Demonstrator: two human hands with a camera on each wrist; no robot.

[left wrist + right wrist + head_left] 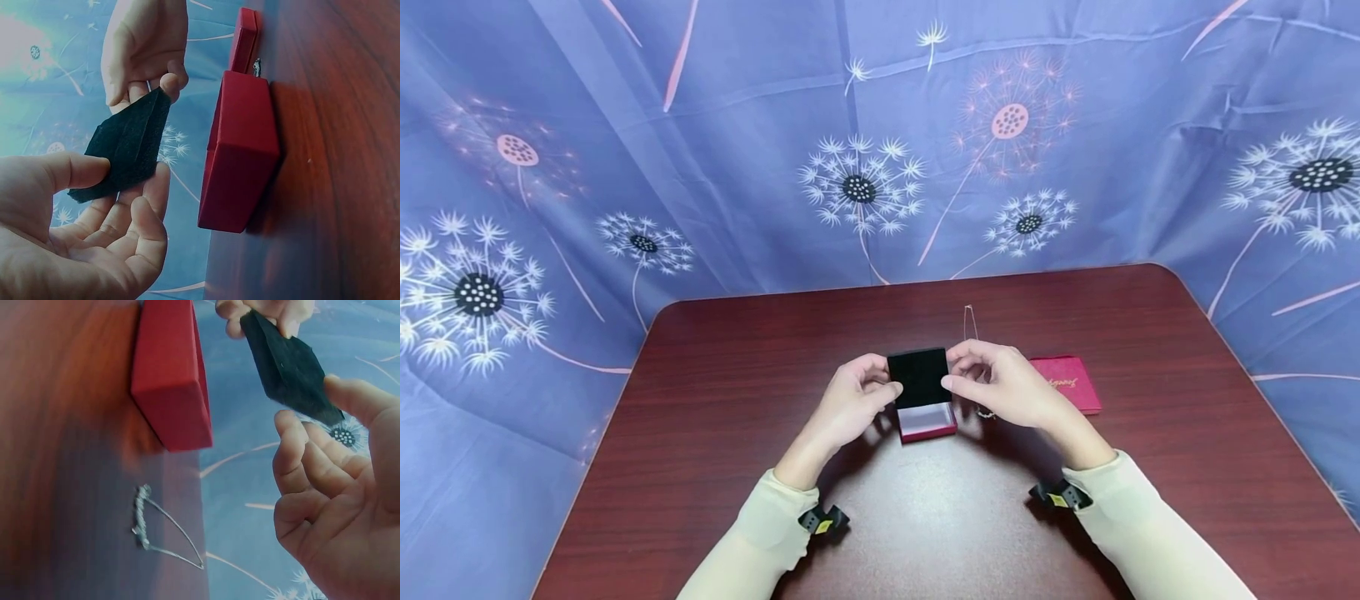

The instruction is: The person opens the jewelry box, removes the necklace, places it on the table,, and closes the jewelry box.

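My left hand (850, 404) and right hand (1003, 383) hold a black velvet jewelry box insert (919, 377) between them, one at each side edge. In the left wrist view the thumb lies on one face of the insert (128, 147), with fingers behind it. The right wrist view also shows a thumb on the insert (290, 372) and fingers beneath. Just below and nearer to me stands the red box base (927, 422), its pale inside showing. Beside it lies a silver necklace (141, 515), partly hidden by my right hand in the head view.
The red box lid (1075, 383), with gold lettering, lies right of my right hand. Everything rests on a dark reddish wooden table (737, 400). A blue dandelion-print cloth (737, 167) hangs behind and at the sides.
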